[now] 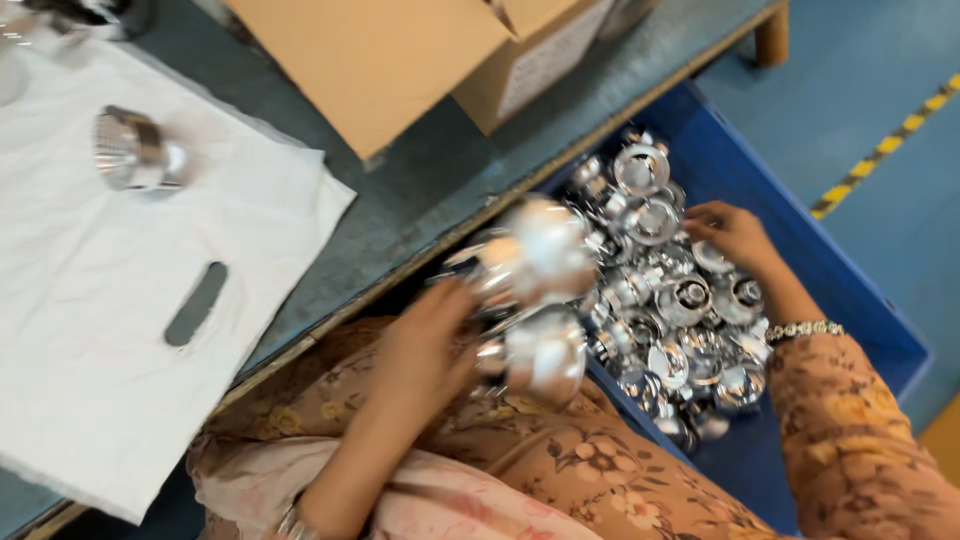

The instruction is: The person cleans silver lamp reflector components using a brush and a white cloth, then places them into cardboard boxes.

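My left hand (425, 350) grips a blurred cluster of shiny chrome reflector cups (535, 300) lifted above my lap, beside the table edge. My right hand (735, 240) reaches down into a blue plastic bin (860, 300) and rests on the heap of chrome cups (680, 300) inside it; whether its fingers hold one is hidden. A bracelet (805, 328) sits on the right wrist. Both sleeves are a floral brown fabric.
A white plastic bag (100, 300) with a cut-out handle lies flat on the grey table (400, 190), with a single chrome cup (135, 150) on it. Cardboard boxes (400, 60) stand at the table's back. Blue floor with a yellow-black stripe (885, 145) lies to the right.
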